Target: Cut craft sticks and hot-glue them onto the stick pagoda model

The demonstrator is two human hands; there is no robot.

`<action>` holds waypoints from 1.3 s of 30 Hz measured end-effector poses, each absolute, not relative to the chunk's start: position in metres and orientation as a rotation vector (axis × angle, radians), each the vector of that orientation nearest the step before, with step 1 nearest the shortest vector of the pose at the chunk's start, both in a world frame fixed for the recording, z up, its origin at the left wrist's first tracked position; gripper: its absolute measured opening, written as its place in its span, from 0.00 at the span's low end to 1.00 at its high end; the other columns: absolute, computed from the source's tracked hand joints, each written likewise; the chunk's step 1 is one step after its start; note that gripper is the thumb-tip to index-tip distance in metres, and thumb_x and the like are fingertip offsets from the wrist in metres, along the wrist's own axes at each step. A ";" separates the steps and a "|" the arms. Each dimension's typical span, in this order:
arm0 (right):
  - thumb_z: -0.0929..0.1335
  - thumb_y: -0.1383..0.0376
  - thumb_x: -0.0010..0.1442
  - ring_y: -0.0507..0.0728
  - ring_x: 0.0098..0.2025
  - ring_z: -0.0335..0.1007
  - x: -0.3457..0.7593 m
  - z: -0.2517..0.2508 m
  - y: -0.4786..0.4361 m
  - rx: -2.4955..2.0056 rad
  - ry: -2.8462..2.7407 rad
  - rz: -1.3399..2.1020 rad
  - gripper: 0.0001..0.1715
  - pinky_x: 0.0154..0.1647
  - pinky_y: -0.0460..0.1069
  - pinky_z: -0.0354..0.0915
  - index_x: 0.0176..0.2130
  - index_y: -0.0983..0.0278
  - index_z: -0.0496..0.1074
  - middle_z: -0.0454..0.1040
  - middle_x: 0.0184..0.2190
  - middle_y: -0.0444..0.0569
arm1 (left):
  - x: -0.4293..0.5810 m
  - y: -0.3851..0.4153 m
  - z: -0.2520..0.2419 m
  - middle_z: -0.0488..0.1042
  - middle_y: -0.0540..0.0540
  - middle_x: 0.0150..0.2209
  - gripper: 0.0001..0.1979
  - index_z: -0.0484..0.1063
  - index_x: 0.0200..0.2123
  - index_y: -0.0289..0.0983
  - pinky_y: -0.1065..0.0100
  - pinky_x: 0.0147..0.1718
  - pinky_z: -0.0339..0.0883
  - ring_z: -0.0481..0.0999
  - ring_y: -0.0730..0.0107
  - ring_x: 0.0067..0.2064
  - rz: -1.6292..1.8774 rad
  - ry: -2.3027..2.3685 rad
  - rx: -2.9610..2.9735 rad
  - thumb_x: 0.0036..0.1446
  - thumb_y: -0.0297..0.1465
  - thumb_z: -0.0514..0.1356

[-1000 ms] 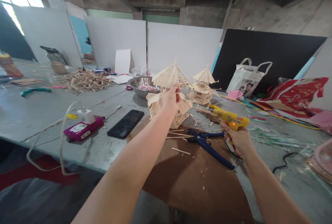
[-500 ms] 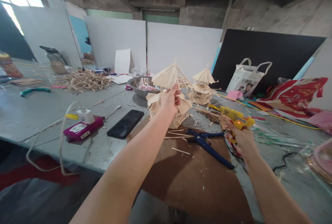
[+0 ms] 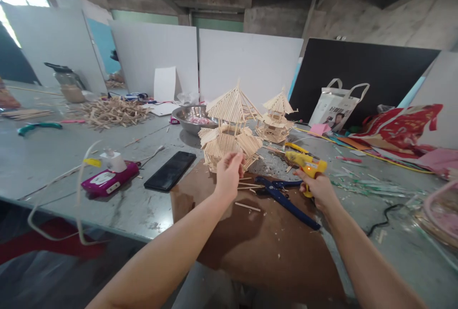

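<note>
At the far left of the surface (image 3: 143, 139) you have a pile of short sticks (image 3: 112, 112), then a black phone (image 3: 170, 170). In the middle, on the brown board (image 3: 272, 256), stands the front stick model (image 3: 225, 143). Its lower roof looks mostly covered; its upper roof is filled on the left face, but the right side shows open gaps between sticks, so this part seems left to do. Your left hand (image 3: 230, 173) is before it, the grip narrow, fingertips together; I cannot tell if they pinch something. Farther right, behind, a second stick model (image 3: 275, 125) looks more complete. Your right hand (image 3: 317, 187) has its grip around a yellow glue gun (image 3: 304, 162).
</note>
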State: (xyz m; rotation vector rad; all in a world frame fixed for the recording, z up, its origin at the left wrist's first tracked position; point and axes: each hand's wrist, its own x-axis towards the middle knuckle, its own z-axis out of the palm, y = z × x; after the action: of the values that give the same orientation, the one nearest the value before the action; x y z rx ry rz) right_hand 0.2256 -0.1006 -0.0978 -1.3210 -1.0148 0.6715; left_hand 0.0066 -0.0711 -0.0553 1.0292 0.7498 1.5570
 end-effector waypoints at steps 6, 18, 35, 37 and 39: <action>0.68 0.60 0.41 0.48 0.11 0.59 0.230 -0.108 -0.096 -1.471 -1.020 0.872 0.16 0.09 0.43 0.57 0.29 0.64 0.61 0.65 0.16 0.39 | 0.011 -0.079 -0.075 0.65 0.50 0.17 0.08 0.69 0.20 0.36 0.75 0.18 0.51 0.60 0.79 0.18 1.349 0.869 1.588 0.44 0.34 0.55; 0.61 0.59 0.50 0.50 0.16 0.63 0.228 -0.106 -0.094 -1.901 -1.295 0.781 0.10 0.16 0.44 0.60 0.29 0.64 0.59 0.64 0.14 0.40 | 0.009 -0.075 -0.082 0.63 0.52 0.17 0.13 0.69 0.23 0.34 0.75 0.20 0.49 0.58 0.80 0.19 1.100 1.016 2.215 0.49 0.35 0.49; 0.50 0.49 0.53 0.61 0.38 0.66 0.233 -0.097 -0.097 -2.537 -1.649 0.112 0.32 0.33 0.51 0.59 0.35 0.65 0.70 0.71 0.35 0.58 | 0.009 -0.069 -0.087 0.66 0.50 0.19 0.16 0.68 0.23 0.35 0.75 0.21 0.50 0.61 0.78 0.21 0.991 1.088 2.387 0.51 0.37 0.47; 0.50 0.49 0.53 0.62 0.37 0.67 0.237 -0.096 -0.098 -2.551 -1.592 0.115 0.32 0.33 0.51 0.59 0.37 0.64 0.70 0.71 0.36 0.58 | 0.009 -0.068 -0.087 0.66 0.50 0.19 0.16 0.68 0.23 0.35 0.75 0.20 0.50 0.60 0.77 0.21 0.978 1.094 2.400 0.51 0.37 0.47; 0.50 0.50 0.54 0.61 0.37 0.67 0.243 -0.093 -0.099 -2.535 -1.524 0.093 0.30 0.32 0.51 0.59 0.39 0.62 0.69 0.71 0.36 0.56 | 0.009 -0.068 -0.086 0.66 0.50 0.19 0.15 0.68 0.23 0.35 0.75 0.21 0.50 0.61 0.77 0.21 0.965 1.094 2.411 0.51 0.36 0.47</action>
State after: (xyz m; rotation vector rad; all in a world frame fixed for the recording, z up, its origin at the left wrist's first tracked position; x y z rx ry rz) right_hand 0.2434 -0.0993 -0.0932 -2.5349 -1.5242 0.0929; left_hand 0.0086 -0.0685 -0.0865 2.4109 1.0937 0.9652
